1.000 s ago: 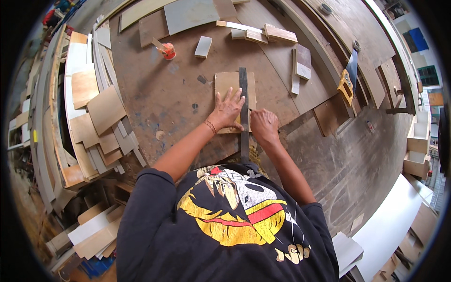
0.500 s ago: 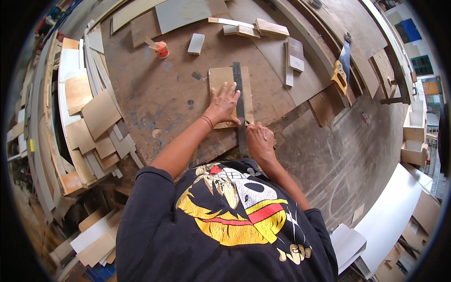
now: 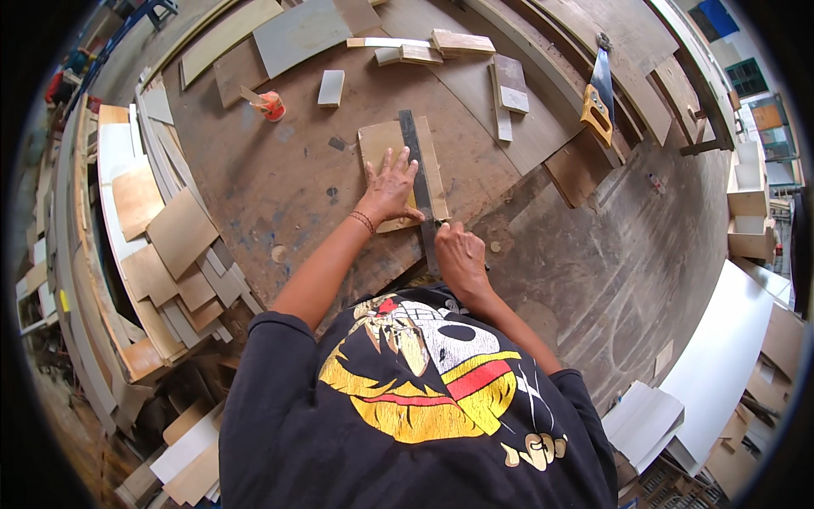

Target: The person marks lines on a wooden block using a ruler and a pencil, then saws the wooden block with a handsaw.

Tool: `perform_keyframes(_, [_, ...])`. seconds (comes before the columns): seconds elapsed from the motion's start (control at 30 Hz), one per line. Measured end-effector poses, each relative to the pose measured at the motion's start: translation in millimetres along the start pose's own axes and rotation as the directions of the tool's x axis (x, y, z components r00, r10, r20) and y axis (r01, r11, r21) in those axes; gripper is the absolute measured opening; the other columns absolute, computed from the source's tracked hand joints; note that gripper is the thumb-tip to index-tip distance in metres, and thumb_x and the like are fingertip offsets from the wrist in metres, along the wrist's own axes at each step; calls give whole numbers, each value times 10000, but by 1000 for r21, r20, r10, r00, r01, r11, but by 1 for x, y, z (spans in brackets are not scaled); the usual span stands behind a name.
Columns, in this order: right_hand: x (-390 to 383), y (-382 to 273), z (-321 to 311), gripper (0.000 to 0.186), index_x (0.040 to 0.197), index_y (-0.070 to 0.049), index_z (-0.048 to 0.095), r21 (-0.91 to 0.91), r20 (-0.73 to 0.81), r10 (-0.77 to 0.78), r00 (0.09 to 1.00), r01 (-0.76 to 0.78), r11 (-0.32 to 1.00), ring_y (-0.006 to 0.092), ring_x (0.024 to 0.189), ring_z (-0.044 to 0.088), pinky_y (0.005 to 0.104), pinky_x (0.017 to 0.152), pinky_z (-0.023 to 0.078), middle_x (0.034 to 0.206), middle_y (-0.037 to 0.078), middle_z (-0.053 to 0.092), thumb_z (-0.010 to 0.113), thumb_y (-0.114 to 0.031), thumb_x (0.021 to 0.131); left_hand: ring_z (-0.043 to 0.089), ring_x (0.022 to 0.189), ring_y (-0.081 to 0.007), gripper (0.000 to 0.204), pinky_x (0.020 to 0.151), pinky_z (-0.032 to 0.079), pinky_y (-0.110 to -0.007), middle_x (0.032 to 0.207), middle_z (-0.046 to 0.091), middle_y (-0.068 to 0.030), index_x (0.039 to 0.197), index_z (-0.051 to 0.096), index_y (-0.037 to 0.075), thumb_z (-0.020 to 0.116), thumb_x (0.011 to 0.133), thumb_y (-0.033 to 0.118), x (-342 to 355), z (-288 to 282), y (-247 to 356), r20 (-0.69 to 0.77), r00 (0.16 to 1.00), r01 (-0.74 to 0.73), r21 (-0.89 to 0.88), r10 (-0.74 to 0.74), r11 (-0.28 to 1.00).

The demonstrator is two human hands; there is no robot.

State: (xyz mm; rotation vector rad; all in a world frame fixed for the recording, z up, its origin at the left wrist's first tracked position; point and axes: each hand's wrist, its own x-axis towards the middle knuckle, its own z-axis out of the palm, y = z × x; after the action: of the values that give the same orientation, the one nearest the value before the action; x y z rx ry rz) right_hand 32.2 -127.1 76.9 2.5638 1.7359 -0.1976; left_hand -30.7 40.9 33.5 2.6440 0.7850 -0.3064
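A thin tan rectangular board (image 3: 433,174) lies flat on the brown worktable. Lengthwise over it rests a long dark straightedge (image 3: 409,131), its near end reaching past the board toward my body. My left hand (image 3: 390,188) is spread flat, fingers stretched forward, pressing on the board and the straightedge's left side. Just beyond the board's near edge, my right hand (image 3: 460,254) is closed in a fist at the straightedge's right side. A small dark tip shows by its fingers; the rest of what it grips is hidden.
Wood offcuts (image 3: 462,42) and a small pale block (image 3: 331,88) lie farther back. A red cup (image 3: 270,107) with a stick stands left of them. A handsaw (image 3: 599,106) with a yellow handle rests far right. Stacked board pieces (image 3: 182,233) fill the left side.
The whole view has shifted a little, so the table's things appear moved leftward. Both hands keep nearly the same places at the board and straightedge.
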Motion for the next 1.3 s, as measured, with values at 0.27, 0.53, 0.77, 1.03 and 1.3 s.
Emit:
perform_keyframes(0.27, [-1, 7, -8, 130, 811, -19, 630, 21, 17, -9, 1000, 8, 1000, 246, 672, 655, 319, 553, 518, 765, 130, 614, 517, -84, 821, 133, 1358, -390, 1143, 1016, 194, -657, 1479, 167, -143, 1371, 309, 51, 792, 476, 573, -1, -1, 0, -12, 1000, 6, 21, -6, 1000])
perform_keyframes(0.53, [7, 13, 9, 141, 884, -33, 599, 94, 55, 87, 995, -92, 991, 306, 685, 649, 366, 557, 515, 810, 168, 594, 494, -95, 814, 147, 1352, -396, 1148, 999, 225, -662, 1471, 178, -157, 1364, 314, 43, 788, 468, 581, 0, -3, 1, -12, 1000, -13, 38, 14, 999])
perform_keyframes(0.77, [36, 8, 4, 147, 809, -36, 650, 170, 10, 86, 996, -86, 982, 306, 699, 662, 369, 571, 529, 796, 177, 622, 520, -101, 790, 154, 1345, -411, 1155, 990, 228, -669, 1463, 187, -174, 1363, 315, 27, 778, 468, 591, 1, -4, 3, -15, 999, -51, 57, 52, 997])
perform_keyframes(1.03, [41, 23, -8, 166, 723, -41, 681, 262, -12, 134, 991, -126, 957, 287, 689, 666, 360, 556, 522, 726, 179, 640, 540, -119, 762, 162, 1343, -409, 1161, 984, 238, -667, 1462, 194, -174, 1360, 316, 27, 785, 459, 587, 1, -1, 2, -11, 999, -30, 37, 31, 999])
perform_keyframes(1.3, [76, 26, 10, 163, 686, -72, 687, 240, -144, 131, 981, -94, 966, 243, 661, 671, 325, 535, 512, 673, 145, 643, 555, -142, 750, 159, 1346, -404, 1139, 989, 231, -666, 1467, 195, -156, 1364, 314, 32, 794, 477, 562, 4, 0, 1, -13, 999, -47, 66, 48, 997])
